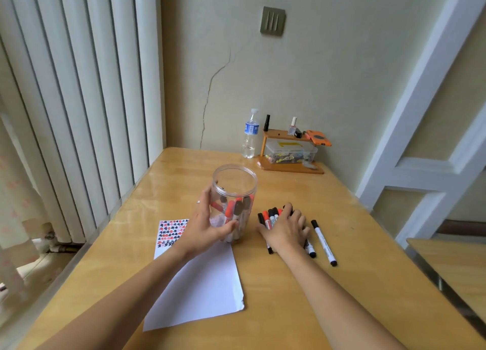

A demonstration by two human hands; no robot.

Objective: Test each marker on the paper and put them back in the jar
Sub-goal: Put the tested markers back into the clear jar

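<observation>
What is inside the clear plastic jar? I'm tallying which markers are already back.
Inside the clear plastic jar stand several red-capped and black-capped markers. The left hand wraps round the jar's near side and hides part of them, so no exact count.

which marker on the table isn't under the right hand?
The black-capped marker lying alone, farthest right on the table. The right hand covers the rest of the loose bunch.

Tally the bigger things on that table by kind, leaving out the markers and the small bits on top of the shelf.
Jar: 1
Paper sheet: 1
Water bottle: 1
Wooden shelf: 1
Clear box: 1
Total: 5
</observation>
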